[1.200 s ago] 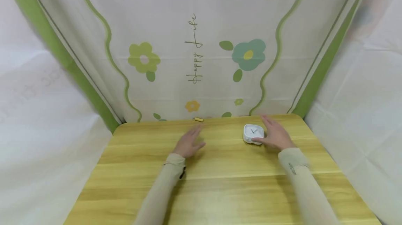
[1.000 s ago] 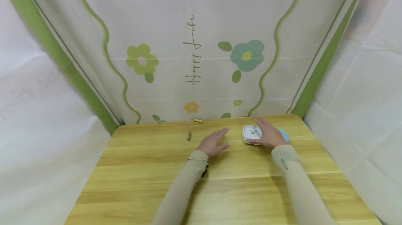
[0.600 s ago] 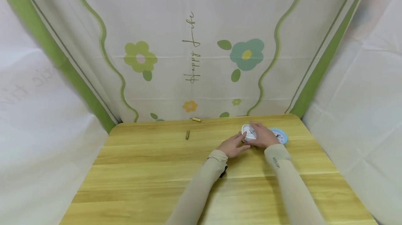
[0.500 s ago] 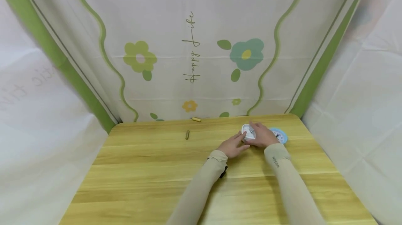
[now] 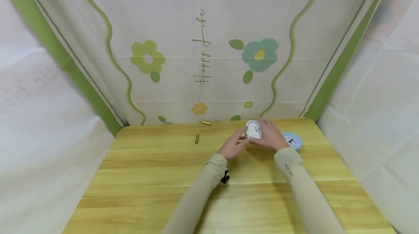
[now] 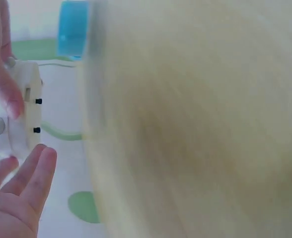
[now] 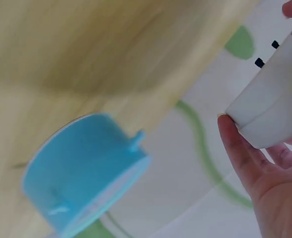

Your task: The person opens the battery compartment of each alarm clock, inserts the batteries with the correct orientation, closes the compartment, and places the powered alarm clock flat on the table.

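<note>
A white, rounded-square alarm clock (image 5: 253,130) is raised off the table near its back edge, face up towards the head camera. My right hand (image 5: 271,136) grips it from the right side; in the left wrist view its thumb lies along the clock body (image 6: 29,84). On the other side, my left hand (image 5: 231,147) reaches to the clock's left edge with fairly straight fingers, the fingertips (image 6: 45,157) at or against the casing. Two small black feet stick out of the clock's underside. A round light-blue clock (image 5: 292,140) stands just right of my right hand.
A small gold cylinder (image 5: 206,122) lies at the table's back edge, and a darker brass-coloured one (image 5: 196,138) lies left of my left hand. Both look like batteries. The wooden table (image 5: 137,176) ends at a printed curtain (image 5: 176,92); white cloth hangs at both sides.
My left hand came rightwards from beside the small cylinders to the white clock. The right hand took hold of that clock, lifted it and moved it slightly left, uncovering the blue clock.
</note>
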Tool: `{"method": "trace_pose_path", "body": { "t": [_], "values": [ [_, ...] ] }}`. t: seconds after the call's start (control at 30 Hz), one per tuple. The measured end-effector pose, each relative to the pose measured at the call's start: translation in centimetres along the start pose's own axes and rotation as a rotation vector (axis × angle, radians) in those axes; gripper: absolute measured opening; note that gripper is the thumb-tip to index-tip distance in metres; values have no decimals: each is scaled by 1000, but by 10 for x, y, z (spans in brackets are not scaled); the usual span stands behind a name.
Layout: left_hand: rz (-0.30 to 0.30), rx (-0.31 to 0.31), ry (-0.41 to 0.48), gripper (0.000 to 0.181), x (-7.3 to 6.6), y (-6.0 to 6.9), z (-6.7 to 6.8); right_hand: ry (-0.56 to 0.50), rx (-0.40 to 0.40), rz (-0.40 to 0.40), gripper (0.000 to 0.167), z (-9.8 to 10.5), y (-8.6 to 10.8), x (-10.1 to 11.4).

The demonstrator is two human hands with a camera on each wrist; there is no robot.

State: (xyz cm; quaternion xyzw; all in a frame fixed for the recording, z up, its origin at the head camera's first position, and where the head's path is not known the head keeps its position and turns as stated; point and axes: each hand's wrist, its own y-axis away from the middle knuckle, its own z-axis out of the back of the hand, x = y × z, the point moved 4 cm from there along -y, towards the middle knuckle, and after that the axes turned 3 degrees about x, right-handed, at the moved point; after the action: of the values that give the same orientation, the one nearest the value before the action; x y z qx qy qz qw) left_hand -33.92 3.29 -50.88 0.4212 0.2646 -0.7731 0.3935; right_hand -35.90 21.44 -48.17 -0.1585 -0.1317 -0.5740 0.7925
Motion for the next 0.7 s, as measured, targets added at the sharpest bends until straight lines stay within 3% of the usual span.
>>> {"method": "trace_pose_path", "body": {
  "t": [0.1, 0.23, 0.3, 0.53, 0.7],
  "values": [
    [6, -44, 178, 60, -3, 8, 12, -2, -42, 54, 123, 5, 4, 18],
    [56, -56, 451, 60, -4, 27, 28, 15, -82, 139, 119, 7, 13, 45],
    [85, -53, 525, 63, -3, 39, 35, 32, -102, 178, 118, 6, 17, 58],
    [111, -9, 612, 62, 3, 66, 47, 54, -141, 317, 113, 0, 32, 98],
    [99, 20, 639, 65, 7, 79, 52, 31, -149, 382, 115, 0, 39, 110]
  ]
}}
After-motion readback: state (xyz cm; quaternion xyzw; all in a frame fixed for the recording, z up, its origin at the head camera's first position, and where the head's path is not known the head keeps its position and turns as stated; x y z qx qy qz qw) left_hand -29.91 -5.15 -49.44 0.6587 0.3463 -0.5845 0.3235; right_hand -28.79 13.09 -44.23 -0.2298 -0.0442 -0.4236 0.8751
